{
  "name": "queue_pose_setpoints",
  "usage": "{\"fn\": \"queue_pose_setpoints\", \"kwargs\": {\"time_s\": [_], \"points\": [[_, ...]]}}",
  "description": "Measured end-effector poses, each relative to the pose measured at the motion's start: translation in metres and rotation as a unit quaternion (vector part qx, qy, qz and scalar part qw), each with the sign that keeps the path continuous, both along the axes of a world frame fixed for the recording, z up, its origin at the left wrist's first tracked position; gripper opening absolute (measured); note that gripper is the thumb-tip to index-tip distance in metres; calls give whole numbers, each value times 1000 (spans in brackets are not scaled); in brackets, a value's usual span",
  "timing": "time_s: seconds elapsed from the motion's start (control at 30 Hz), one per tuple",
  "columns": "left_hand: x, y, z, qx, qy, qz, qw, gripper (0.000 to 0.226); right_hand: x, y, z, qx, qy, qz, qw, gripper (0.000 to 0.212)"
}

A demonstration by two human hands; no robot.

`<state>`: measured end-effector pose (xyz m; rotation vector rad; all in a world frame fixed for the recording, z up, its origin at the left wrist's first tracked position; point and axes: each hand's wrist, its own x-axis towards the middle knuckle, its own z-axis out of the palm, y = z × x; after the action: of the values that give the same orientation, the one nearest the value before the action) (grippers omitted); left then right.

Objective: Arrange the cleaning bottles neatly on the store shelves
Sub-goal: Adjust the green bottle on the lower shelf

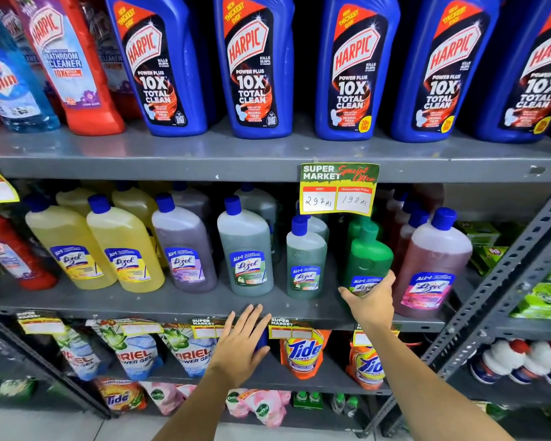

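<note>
Right hand (371, 300) wraps its fingers (387, 280) round the green Lizol bottle (368, 259); left hand (240, 340), fingers spread, covers something blue (262, 340) below the shelf edge (172, 308).

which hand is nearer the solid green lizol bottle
Right. The right hand is wrapped around the base of the green Lizol bottle on the middle shelf. The left hand is lower and off to the left, holding a blue-capped item below the shelf edge.

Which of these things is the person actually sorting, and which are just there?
In the job: green Lizol bottle gripped by the right hand; left hand over a blue-capped item; neighbouring Lizol bottles.

Just there: Harpic bottles, price tag, Tide pouches.
</note>
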<state>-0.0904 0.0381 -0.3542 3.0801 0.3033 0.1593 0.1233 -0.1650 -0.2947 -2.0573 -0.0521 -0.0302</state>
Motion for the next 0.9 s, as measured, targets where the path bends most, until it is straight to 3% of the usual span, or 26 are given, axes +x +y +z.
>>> {"fn": "queue_pose_setpoints", "kwargs": {"time_s": [0.17,0.23,0.37,0.47,0.57,0.63,0.8,0.9], "points": [[2,-5,6,-47,-19,19,999,58,-13,-6,-1,82,49,28,995,113],[2,-8,20,-79,-60,18,995,54,-46,-11,-10,110,25,23,993,106],[-3,-6,82,-131,-227,-7,965,37,-109,-7,9,163,-67,124,976,40],[-25,14,157,-131,-386,13,913,35,-111,13,86,186,-233,280,912,13],[-56,42,230,-63,-468,41,881,36,-112,41,181,181,-430,367,804,21],[-77,57,270,-5,-484,69,872,36,-118,62,230,171,-493,379,764,25],[-120,94,318,75,-473,110,871,41,-144,116,285,121,-531,414,730,27],[-144,123,325,100,-454,105,879,44,-161,151,291,98,-521,412,741,29]]}}
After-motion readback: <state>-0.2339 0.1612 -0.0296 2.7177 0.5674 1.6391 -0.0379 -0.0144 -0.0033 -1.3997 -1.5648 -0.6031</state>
